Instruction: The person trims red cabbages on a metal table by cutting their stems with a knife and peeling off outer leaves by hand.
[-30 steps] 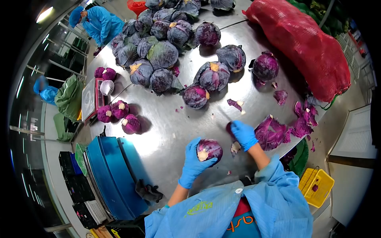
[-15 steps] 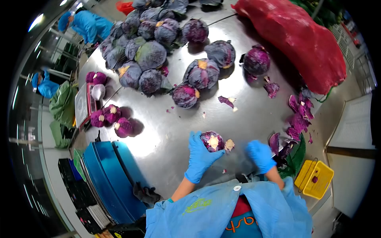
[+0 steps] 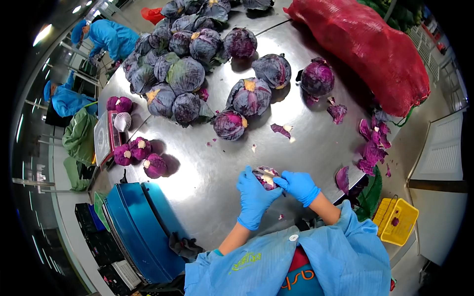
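A small trimmed red cabbage (image 3: 269,183) sits on the steel table near its front edge, its pale cut stem facing up. My left hand (image 3: 256,198), in a blue glove, is wrapped round the cabbage's left and near side. From the right, my gloved right hand (image 3: 299,188) is closed on a knife (image 3: 260,172), whose thin dark blade lies across the top of the cabbage by the stem. The knife's handle is hidden in my fingers. Beyond the hands, leaf scraps (image 3: 281,130) lie on the metal.
Untrimmed red cabbages (image 3: 185,75) are piled at the back left. A full red mesh sack (image 3: 363,52) lies back right, above peeled leaves (image 3: 374,145). Trimmed cabbages (image 3: 140,148) sit left by a scale (image 3: 102,139). Blue bins (image 3: 140,227) and a yellow basket (image 3: 406,222) flank the table.
My right hand has moved left to the cabbage, bringing the knife onto its top. My left hand stays round the cabbage. The loose stem slice beside it no longer shows.
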Available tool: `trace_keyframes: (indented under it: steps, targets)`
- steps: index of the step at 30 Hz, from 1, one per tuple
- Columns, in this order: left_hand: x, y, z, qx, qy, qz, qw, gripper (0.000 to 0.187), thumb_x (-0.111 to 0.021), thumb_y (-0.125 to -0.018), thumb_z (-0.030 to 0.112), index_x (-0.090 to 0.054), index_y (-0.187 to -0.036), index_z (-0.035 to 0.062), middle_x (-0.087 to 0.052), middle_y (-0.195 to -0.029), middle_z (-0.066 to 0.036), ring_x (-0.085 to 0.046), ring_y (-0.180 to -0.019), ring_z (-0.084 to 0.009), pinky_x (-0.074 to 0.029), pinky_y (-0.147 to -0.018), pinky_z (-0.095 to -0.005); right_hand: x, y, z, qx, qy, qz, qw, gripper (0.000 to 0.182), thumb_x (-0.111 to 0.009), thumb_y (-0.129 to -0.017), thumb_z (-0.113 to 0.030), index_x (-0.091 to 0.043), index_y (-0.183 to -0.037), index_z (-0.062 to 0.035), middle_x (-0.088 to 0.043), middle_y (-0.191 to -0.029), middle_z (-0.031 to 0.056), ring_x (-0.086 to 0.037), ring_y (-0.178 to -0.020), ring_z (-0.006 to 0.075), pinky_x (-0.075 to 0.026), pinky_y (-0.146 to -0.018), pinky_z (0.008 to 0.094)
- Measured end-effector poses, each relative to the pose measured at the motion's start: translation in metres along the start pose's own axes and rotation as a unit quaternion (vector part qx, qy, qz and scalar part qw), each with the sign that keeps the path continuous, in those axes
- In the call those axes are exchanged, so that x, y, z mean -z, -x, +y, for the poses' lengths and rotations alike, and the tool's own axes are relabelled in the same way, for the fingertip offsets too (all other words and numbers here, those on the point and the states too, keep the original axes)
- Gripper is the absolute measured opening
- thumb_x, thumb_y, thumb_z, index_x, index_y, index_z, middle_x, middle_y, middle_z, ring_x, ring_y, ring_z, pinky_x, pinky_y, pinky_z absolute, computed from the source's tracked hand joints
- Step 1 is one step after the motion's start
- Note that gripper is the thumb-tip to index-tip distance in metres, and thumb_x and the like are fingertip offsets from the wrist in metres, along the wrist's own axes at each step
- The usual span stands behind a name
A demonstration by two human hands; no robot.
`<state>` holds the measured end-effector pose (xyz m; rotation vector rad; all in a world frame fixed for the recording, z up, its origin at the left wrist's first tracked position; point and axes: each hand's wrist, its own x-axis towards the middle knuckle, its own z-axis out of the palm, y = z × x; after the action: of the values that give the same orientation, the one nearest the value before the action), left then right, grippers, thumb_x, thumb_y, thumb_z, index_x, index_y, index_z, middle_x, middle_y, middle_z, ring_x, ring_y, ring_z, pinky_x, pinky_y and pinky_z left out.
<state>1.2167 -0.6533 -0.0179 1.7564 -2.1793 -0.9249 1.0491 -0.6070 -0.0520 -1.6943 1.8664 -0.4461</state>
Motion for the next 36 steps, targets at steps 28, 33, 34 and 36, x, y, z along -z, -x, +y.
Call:
trace_keyframes:
  steps: [28, 33, 34, 36]
  targets:
    - [0.008, 0.028, -0.078, -0.178, 0.237, 0.031, 0.955, 0.113, -0.091, -0.059, 0.031, -0.025, -0.145, -0.0016, -0.037, -0.142, -0.022, -0.039, -0.134, -0.0344, -0.032, -0.112, -0.0429, -0.018, -0.023, 0.078, -0.13, -0.204, 0.152, 0.958, 0.033, -0.063, -0.084, -0.027, -0.067, -0.098, 0.0033, -0.066, -0.08, 0.0223, -0.066, -0.074, 0.0263, -0.052, -0.07, 0.0381]
    - [-0.003, 0.042, -0.116, -0.081, 0.398, 0.034, 0.913, 0.118, -0.091, -0.061, 0.032, -0.018, -0.147, 0.0001, -0.033, -0.144, -0.018, -0.04, -0.132, -0.0281, -0.032, -0.112, -0.0385, 0.06, 0.016, 0.107, -0.156, 0.112, 0.291, 0.937, 0.054, -0.073, -0.083, -0.023, -0.053, -0.131, -0.0088, -0.059, -0.112, 0.014, -0.063, -0.09, 0.0302, -0.053, -0.077, 0.0394]
    - [-0.001, 0.038, -0.115, -0.077, 0.408, 0.029, 0.909, 0.117, -0.091, -0.061, 0.032, -0.019, -0.147, 0.0002, -0.033, -0.143, -0.018, -0.04, -0.132, -0.0281, -0.032, -0.112, -0.0385, 0.063, 0.016, 0.099, -0.149, 0.083, 0.288, 0.942, 0.052, -0.073, -0.083, -0.023, -0.054, -0.13, -0.0087, -0.059, -0.11, 0.0138, -0.063, -0.09, 0.0292, -0.053, -0.076, 0.0386]
    - [0.008, 0.03, -0.104, -0.104, 0.37, -0.014, 0.923, 0.116, -0.091, -0.059, 0.031, -0.022, -0.147, 0.0005, -0.033, -0.142, -0.017, -0.037, -0.134, -0.0296, -0.03, -0.113, -0.0399, 0.066, 0.014, 0.077, -0.137, 0.023, 0.281, 0.95, 0.05, -0.073, -0.084, -0.021, -0.056, -0.129, -0.0087, -0.06, -0.106, 0.0132, -0.063, -0.089, 0.0271, -0.053, -0.076, 0.0369]
